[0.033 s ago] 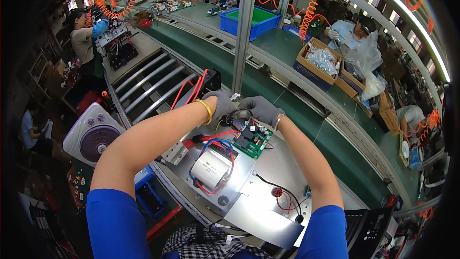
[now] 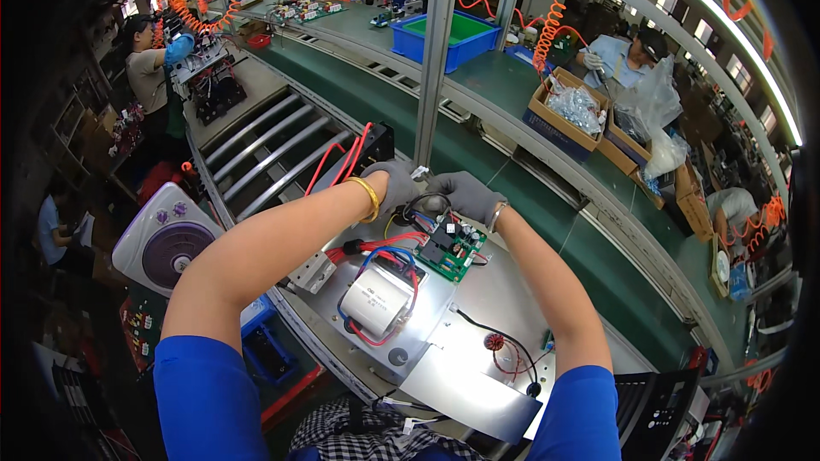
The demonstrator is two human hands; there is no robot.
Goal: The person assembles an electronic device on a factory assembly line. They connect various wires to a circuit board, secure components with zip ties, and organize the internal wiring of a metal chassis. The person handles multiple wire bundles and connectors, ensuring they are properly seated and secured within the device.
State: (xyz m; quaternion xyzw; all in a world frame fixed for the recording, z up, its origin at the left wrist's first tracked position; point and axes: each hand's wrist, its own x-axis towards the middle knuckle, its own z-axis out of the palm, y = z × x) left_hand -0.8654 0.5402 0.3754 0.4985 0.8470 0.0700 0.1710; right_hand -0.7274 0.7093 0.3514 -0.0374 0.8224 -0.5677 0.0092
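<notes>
Nothing has shifted since the earlier frame, taken at the same instant: both arms reach to the same spot and every part lies where it did. The left hand (image 2: 395,185) and the right hand (image 2: 465,195), both in grey gloves, meet at the far edge of the metal chassis plate (image 2: 478,307), fingers curled and pressed together around a small white connector (image 2: 419,172) and the black wire loop (image 2: 424,201) that hangs beneath it; whether the fingertips truly pinch the connector or only steady it cannot be told, for the gloves hide the contact. The wire runs down to the green circuit board (image 2: 451,248), which sits on the plate just beside the hands. To do this well, it seems wise to hold the connector squarely, keep the loop slack, and avoid dragging the board's red and blue leads (image 2: 376,249), which lie close by. Nearer the body stands a white cylindrical capacitor (image 2: 373,300) ringed by those leads, and a small red toroid coil (image 2: 494,342) on black wire lies toward the right. The plate rests on a workbench beside a green conveyor belt (image 2: 598,239). Beyond it are a blue bin (image 2: 451,37), cardboard boxes (image 2: 568,111) of bagged parts, orange coiled hoses (image 2: 551,21) overhead, a white fan housing (image 2: 162,248) to the left, and other workers seated along the line.
</notes>
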